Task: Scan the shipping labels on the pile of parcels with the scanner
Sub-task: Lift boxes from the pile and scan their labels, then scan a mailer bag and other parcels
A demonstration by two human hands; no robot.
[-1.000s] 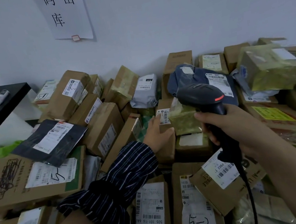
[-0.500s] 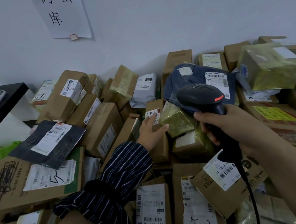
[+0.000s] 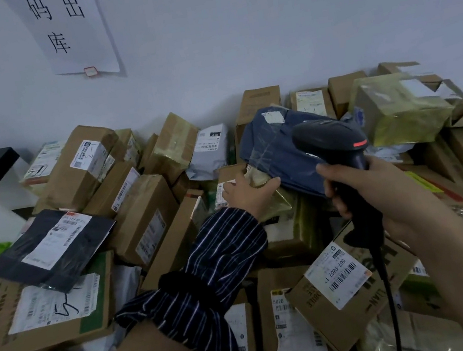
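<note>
My left hand (image 3: 250, 195) has climbed up and to the right since a moment ago, taking the small tape-wrapped parcel (image 3: 282, 201) with it. The parcel is now tucked under the lower edge of the blue mailer bag (image 3: 274, 150), where before it sat lower and clear of it. I grip the parcel with my thumb across its top and my fingers curled round the far side.

My right hand (image 3: 386, 184) is closed tight round the handle of the scanner (image 3: 328, 137). Its head stands just above my knuckles, close to the right of the left hand and in front of the blue bag. The cable (image 3: 389, 287) drops past my wrist. Below that hand lies a cardboard box (image 3: 332, 320) with a 507-P802 label (image 3: 338, 275). The boxes all round are taped shut — what they hold doesn't show.
</note>
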